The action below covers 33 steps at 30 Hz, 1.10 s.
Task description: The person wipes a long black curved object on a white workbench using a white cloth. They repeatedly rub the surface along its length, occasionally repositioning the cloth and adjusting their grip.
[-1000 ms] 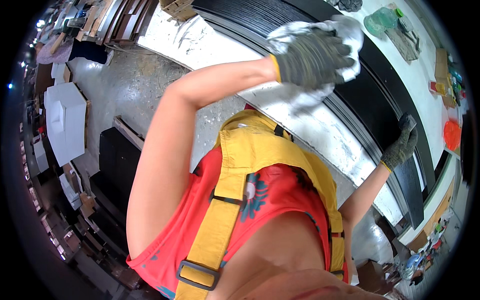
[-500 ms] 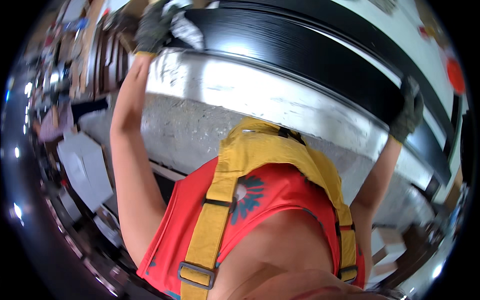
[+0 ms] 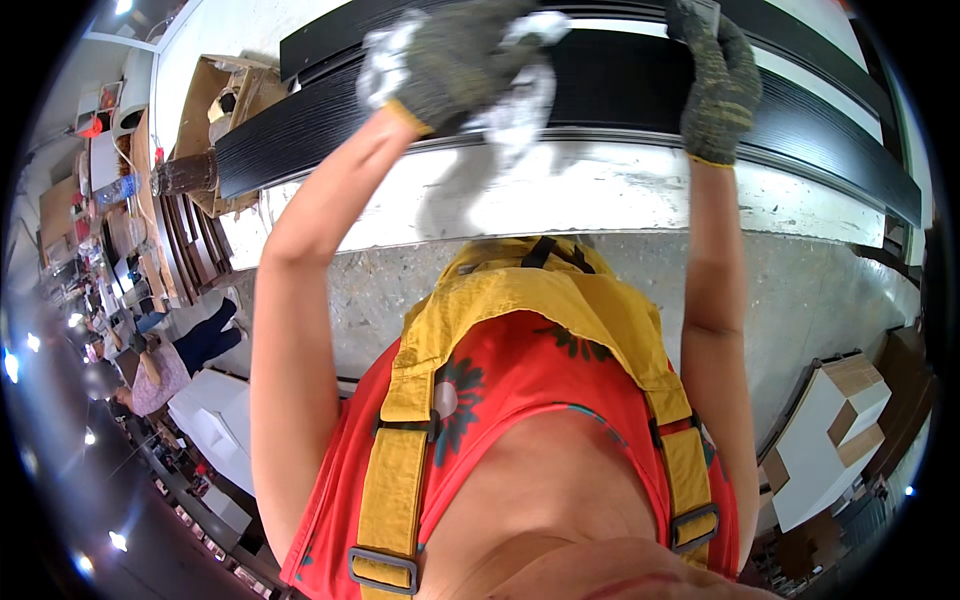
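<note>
My left hand (image 3: pixel 455 65), in a dark knitted glove with a yellow cuff, is closed on a crumpled white cloth (image 3: pixel 525 100). Motion blurs both of them over a long black panel (image 3: pixel 300 125) with a fine grain. Farther right, my right hand (image 3: pixel 722 90), gloved the same way, lies across this panel with its fingers curled. A small greyish piece shows by its fingertips, too little of it to name. Behind, a second long black panel (image 3: pixel 800 40) runs alongside the first.
Under the panels is a white, scuffed worktable (image 3: pixel 600 190). An open cardboard box (image 3: pixel 195 125) stands at its left end, near brown strips (image 3: pixel 195 240). Another person (image 3: pixel 165 370) is at the far left. White and brown blocks (image 3: pixel 835 440) sit at the right on the grey floor (image 3: pixel 385 290).
With the cloth, my left hand has come right from the panel's left part to nearer its middle. My right hand has shifted left along the panel. The whole view has turned.
</note>
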Available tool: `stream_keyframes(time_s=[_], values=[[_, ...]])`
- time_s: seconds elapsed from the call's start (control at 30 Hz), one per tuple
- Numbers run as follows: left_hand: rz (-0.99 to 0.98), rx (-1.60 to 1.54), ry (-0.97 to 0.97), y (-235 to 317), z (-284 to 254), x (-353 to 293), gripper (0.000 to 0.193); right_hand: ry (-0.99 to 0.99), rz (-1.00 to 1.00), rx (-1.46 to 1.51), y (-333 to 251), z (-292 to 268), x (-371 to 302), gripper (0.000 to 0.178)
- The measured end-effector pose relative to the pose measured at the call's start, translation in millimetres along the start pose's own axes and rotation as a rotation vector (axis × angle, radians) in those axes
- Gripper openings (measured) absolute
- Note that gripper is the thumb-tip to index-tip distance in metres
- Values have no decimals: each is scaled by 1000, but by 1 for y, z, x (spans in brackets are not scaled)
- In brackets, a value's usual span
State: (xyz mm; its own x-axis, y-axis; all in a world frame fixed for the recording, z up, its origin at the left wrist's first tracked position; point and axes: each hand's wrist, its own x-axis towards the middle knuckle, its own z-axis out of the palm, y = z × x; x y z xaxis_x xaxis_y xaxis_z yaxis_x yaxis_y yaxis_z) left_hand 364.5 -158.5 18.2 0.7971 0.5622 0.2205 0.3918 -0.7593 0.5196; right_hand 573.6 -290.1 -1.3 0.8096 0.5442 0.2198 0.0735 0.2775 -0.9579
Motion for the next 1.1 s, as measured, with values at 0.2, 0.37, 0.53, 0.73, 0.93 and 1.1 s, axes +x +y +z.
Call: stream_keyframes(time_s=[0.2, 0.37, 0.53, 0.73, 0.93, 1.1], values=[[236, -123, -107, 93, 55, 74, 48, 131, -68, 201, 18, -24, 9, 34], [262, -155, 93, 81, 43, 49, 76, 87, -704, -848, 22, -77, 23, 32], [58, -818, 322, 117, 59, 20, 43, 43, -759, -487, -13, -36, -4, 33], [-28, -1179, 414, 75, 29, 0, 24, -275, -772, -450, -50, -2, -20, 34], [-16, -458, 382, -22, -6, 6, 30, -625, -414, -1414, -19, 31, -6, 52], [-287, -628, 274, -50, -2, 2, 33, -511, -551, -1558, -14, -24, 15, 45]])
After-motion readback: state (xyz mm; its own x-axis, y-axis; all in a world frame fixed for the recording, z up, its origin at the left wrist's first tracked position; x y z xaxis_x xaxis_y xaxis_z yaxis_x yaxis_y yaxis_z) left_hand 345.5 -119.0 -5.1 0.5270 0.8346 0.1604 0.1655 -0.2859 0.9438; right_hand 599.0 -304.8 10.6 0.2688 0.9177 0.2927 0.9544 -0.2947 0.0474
